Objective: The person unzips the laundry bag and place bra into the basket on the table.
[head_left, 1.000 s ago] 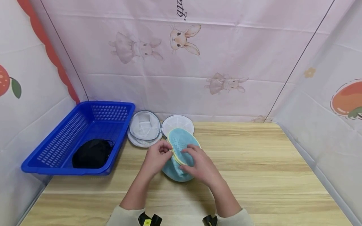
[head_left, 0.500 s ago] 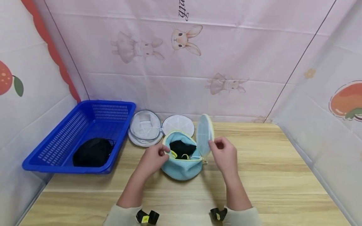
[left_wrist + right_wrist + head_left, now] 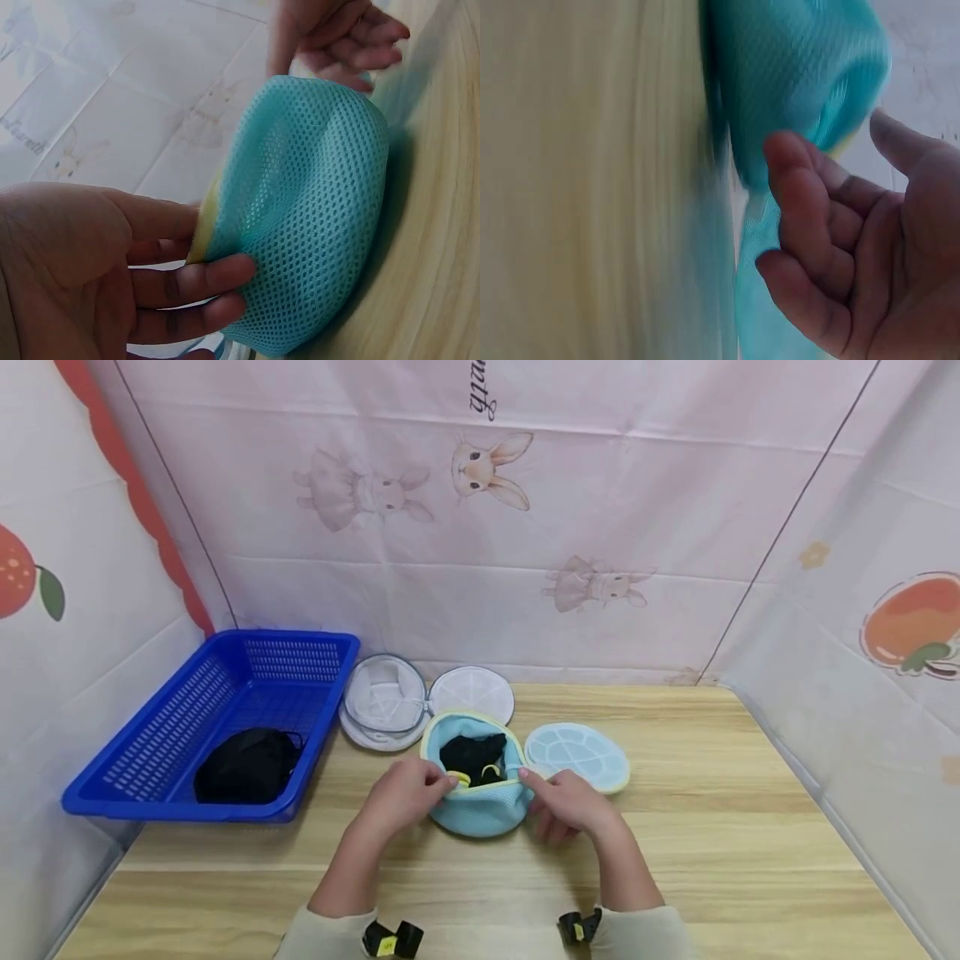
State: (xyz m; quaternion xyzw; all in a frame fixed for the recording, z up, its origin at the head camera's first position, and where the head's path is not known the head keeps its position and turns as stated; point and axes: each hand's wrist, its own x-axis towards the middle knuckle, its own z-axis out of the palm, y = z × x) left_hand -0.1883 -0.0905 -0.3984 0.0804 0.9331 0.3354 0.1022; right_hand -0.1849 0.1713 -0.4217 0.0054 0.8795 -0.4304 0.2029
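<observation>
A round teal mesh laundry bag [image 3: 480, 814] with yellow trim stands on the table, its mouth facing up. Its round lid [image 3: 577, 756] lies folded back to the right. Black cloth [image 3: 472, 756] with yellow bits shows inside. My left hand [image 3: 405, 793] pinches the bag's left rim; in the left wrist view [image 3: 67, 262] its fingers lie against the outer mesh. My right hand [image 3: 570, 806] is at the right rim, thumb tip over the edge. In the right wrist view its fingers [image 3: 802, 195] are loosely bent beside the bag, apart from the thumb.
A blue plastic basket [image 3: 187, 693] at the left holds a black bundle [image 3: 247, 768]. White mesh laundry bags [image 3: 382, 693] lie behind the teal bag, one with its round lid [image 3: 472, 689] spread out. A printed cloth wall [image 3: 450, 593] rises along the table's back.
The right hand has swung the lid up and over to the right, so the bag's inside shows. It then left the lid and came back to the right rim. The left hand stays at the left rim.
</observation>
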